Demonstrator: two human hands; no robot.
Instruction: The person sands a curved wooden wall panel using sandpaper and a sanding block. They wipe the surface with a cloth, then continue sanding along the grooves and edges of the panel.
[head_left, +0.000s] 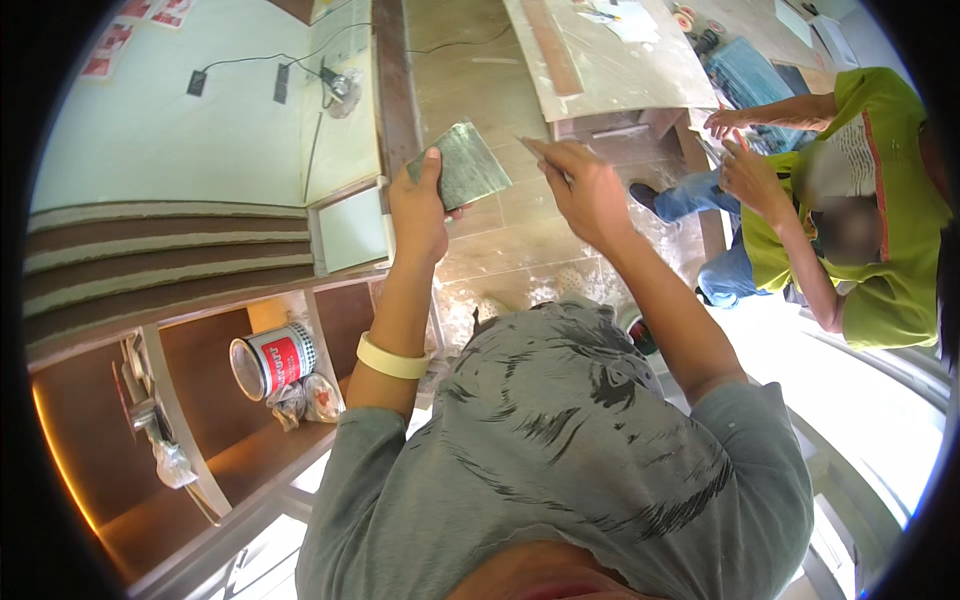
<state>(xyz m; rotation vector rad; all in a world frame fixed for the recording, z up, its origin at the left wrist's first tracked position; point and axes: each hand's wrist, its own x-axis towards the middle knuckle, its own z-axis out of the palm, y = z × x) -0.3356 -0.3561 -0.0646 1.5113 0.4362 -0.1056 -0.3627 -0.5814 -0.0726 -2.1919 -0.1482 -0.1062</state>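
My left hand (426, 199) grips a flat greenish-grey rectangular piece (466, 166), with the thumb on its upper face and fingers beneath. The piece has a dusty, smeared surface; its material is unclear. To its right, my right hand (581, 184) pinches a thin, pointed object (529, 148) whose tip points towards the piece without touching it. Most of that thin object is hidden by the fingers, so its kind cannot be told. A pale yellow band (391, 357) circles my left forearm.
Shelving at left holds a metal can (271, 361) and plastic-wrapped items (322, 397). Grooved panelling (172, 259) and a pale panel with cables (247, 135) stand beyond. Ahead is a dusty worktable (622, 82). A co-worker in a green shirt (885, 292) is at right, hands near the table's corner.
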